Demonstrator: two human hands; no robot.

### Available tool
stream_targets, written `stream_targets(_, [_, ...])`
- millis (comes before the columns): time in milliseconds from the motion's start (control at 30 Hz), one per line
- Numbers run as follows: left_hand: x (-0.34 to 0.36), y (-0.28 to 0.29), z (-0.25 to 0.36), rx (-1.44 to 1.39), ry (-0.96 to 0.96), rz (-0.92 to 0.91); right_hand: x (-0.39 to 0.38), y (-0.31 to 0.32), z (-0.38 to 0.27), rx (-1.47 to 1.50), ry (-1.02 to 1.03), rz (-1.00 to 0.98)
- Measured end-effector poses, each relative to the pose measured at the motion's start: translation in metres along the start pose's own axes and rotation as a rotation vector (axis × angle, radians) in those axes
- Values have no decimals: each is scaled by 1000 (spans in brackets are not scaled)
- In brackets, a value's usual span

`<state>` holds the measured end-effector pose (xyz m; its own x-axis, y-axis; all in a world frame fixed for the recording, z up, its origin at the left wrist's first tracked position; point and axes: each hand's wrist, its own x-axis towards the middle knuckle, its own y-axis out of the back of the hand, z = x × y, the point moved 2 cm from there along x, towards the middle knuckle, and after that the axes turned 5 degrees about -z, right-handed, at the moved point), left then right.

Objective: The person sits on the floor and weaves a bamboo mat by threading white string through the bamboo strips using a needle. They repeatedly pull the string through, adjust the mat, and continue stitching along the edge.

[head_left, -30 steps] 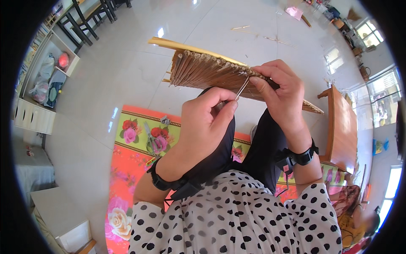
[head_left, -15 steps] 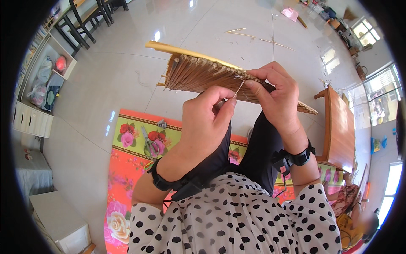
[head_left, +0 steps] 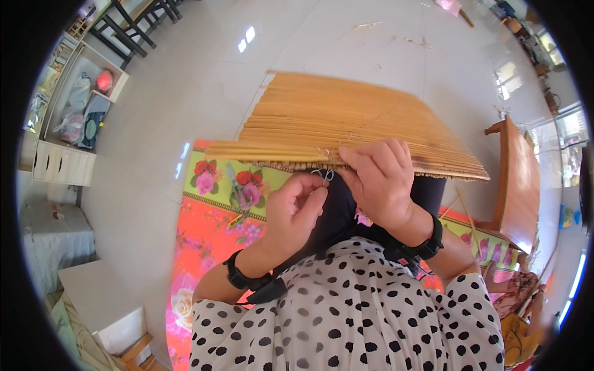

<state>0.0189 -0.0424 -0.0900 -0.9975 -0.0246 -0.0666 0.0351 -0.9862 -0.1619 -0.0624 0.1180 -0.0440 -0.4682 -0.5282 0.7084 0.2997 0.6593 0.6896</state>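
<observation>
A broad panel of thin yellow-brown plant stalks (head_left: 346, 114), lying side by side, spreads out in front of my lap. My right hand (head_left: 380, 182) grips the near edge of this stalk panel, thumb below and fingers on top. Stalks at that edge stick out to the left past the others. Just below the edge, my left hand (head_left: 296, 207) is closed in a pinch by a looped pale string (head_left: 325, 175) that hangs from the panel. Whether a needle is also between those fingers cannot be made out.
A flowered red and green cloth (head_left: 192, 247) lies beneath me, with scissors (head_left: 236, 193) on it to the left. A wooden bench (head_left: 518, 185) stands at right, near another person (head_left: 516, 290). Shelves (head_left: 65, 162) line the left side; stalk scraps (head_left: 368, 25) lie on the floor.
The stalk panel has tipped so its broad face shows instead of the stalk ends. My left hand has drawn down and away from the panel; my right hand has shifted lower with its edge.
</observation>
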Motion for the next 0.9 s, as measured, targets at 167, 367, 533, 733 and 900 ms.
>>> stream_targets(167, [-25, 13, -57, 17, -36, 36, -37, -12, -15, 112, 21, -44])
stream_targets(367, [-22, 11, -70, 258, -287, 112, -38, -9, -18, 87, 53, -66])
stream_targets(533, [-15, 5, -60, 326, -373, 129, -36, -9, -16, 97, 31, -36])
stream_targets(733, [-12, 7, -63, 410, -477, 149, -33, -7, -17, 106, 30, -39])
stream_targets(900, [-13, 7, -57, 500, -478, 166, -31, -5, -18, 96, 32, -49])
